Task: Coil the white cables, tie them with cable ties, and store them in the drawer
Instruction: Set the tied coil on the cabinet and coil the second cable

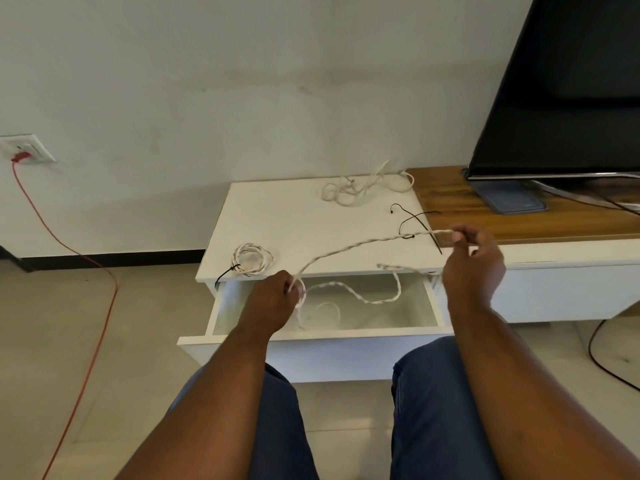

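A twisted white cable [346,251] stretches between my two hands above the open drawer [311,336]. My left hand [273,303] grips it at the drawer's left part, where a small loop forms. My right hand [472,261] pinches the cable's other end at the cabinet's right edge. The slack hangs in curves over the drawer's inside. A coiled white cable [251,259], bound with a black tie, lies on the white cabinet top [277,216]. A tangled white cable [367,187] lies at the back. Loose black cable ties [410,218] rest near my right hand.
A black television [568,88] stands on a wooden shelf [457,202] to the right. A red cord [86,306] runs from a wall socket [26,148] across the tiled floor on the left. My knees in blue trousers sit just before the drawer front.
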